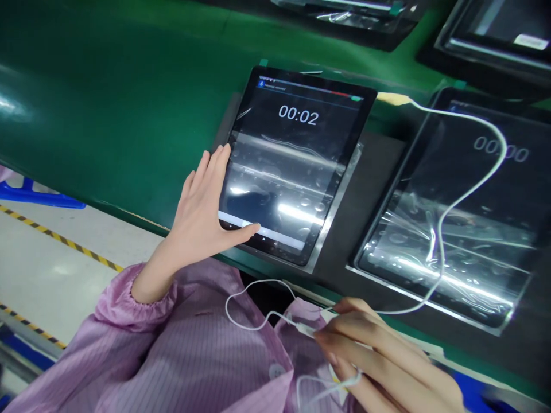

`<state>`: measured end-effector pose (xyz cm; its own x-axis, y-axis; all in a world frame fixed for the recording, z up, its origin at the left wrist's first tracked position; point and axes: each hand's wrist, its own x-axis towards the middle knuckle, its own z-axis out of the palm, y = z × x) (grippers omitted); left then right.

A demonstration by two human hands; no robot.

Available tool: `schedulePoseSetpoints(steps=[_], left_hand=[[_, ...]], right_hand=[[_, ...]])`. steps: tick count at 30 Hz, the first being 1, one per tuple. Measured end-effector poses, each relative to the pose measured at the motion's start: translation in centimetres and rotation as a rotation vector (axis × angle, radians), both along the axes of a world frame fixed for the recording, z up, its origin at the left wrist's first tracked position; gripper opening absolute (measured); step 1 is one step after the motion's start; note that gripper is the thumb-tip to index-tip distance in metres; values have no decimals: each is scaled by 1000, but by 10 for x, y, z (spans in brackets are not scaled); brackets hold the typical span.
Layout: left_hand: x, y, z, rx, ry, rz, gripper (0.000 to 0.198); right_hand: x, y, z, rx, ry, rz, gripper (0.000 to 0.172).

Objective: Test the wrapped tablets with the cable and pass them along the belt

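Observation:
A black tablet (284, 166) lies on the bench in front of me, its screen lit and reading 00:02 under a clear wrinkled film. Along its left edge rest the outstretched fingers of my left hand (200, 212), while the thumb touches the lower part of the screen. My right hand (379, 350) is closed on a white earphone cord (439, 229), pinching it near a small white in-line piece (305, 329). From the tablet's top right corner the cord runs out of a yellow-wrapped plug (394, 98). A thin loop hangs before my chest.
To the right lies a second film-covered tablet (456, 212) showing a dim timer, with the cord crossing it. More devices (508, 40) sit at the back of the green bench (107, 103). Yellow-black tape (64, 240) marks the floor, near a blue plastic object (43, 195).

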<state>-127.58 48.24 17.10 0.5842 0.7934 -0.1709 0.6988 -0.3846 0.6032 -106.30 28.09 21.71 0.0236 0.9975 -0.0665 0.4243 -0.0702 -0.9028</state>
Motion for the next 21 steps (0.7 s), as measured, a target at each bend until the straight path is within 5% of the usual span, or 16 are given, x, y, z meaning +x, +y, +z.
schedulePoseSetpoints(steps=[4, 6, 11, 13, 16, 21], left_hand=[[-2, 0, -3, -5, -47, -4, 111], [-6, 0, -5, -11, -102, 0, 105], [-15, -3, -11, -5, -149, 8, 103], [-17, -4, -11, 13, -136, 3, 105], [-20, -6, -7, 36, -86, 5, 110], [-23, -9, -4, 15, 28, 22, 119]], right_hand=[[26, 17, 1, -11, -81, 472, 30], [49, 20, -2, -11, -147, 561, 42], [112, 42, 3, 25, -312, 464, 42], [128, 74, 7, 3, -502, 289, 40], [137, 141, 3, -18, -789, 62, 67], [141, 229, -32, 103, -831, 225, 39]])
